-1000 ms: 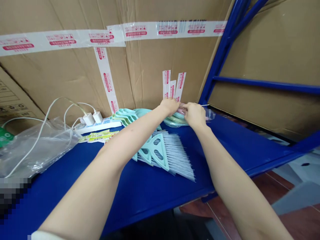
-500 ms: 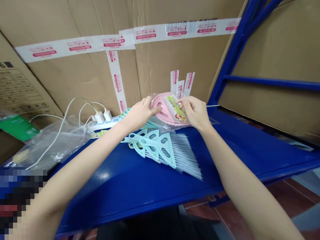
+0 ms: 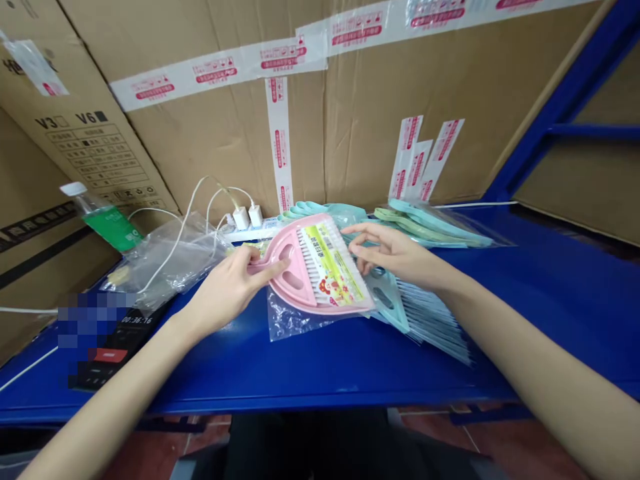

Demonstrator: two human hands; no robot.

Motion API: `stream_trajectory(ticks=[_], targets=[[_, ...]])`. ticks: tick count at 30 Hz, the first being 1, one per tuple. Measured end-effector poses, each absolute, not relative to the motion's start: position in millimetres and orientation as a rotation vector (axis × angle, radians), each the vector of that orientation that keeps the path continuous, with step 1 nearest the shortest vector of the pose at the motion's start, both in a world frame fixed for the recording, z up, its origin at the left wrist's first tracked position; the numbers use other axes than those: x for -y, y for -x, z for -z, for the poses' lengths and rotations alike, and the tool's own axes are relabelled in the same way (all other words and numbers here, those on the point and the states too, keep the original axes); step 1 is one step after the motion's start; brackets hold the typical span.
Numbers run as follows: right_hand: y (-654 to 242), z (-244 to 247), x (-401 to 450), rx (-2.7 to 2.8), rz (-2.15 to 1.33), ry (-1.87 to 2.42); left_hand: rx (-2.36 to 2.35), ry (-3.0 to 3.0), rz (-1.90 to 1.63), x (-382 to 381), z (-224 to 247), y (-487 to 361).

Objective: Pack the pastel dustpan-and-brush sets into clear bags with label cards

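Note:
My left hand [image 3: 227, 288] grips the handle end of a pink dustpan-and-brush set [image 3: 310, 270] with a yellow printed label, wrapped in a clear plastic bag. It is held just above the blue shelf [image 3: 325, 363]. To its right, my right hand [image 3: 395, 252] has its fingers spread and touches the set's upper right edge. Under and to the right of the set lie several loose teal brushes [image 3: 425, 313] with pale bristles. Behind them sits a pile of teal and green dustpans [image 3: 430, 223] in plastic.
Taped cardboard boxes [image 3: 210, 127] form the back wall. A white power strip [image 3: 247, 230] with chargers and cables lies at the back. Left of it are crumpled clear bags [image 3: 170, 260], a green bottle [image 3: 107, 220] and a dark device [image 3: 115, 337]. A blue rack post [image 3: 560, 113] rises at right.
The pink bagged set came off the pile at the back, toward me and to the left. My right hand loosened and opened its fingers. The view shifted left.

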State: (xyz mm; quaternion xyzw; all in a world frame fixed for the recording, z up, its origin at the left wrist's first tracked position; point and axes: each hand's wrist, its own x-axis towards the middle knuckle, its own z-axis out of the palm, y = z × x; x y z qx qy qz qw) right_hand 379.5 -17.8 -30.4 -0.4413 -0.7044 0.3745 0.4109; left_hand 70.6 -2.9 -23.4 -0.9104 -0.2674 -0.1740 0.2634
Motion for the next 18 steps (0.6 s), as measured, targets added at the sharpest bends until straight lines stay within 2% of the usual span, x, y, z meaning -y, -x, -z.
stream_trajectory(ticks=[18], targets=[[-363, 36, 22, 1.849, -0.968, 1.156, 0.766, 2.481, 0.445, 16, 37, -53]])
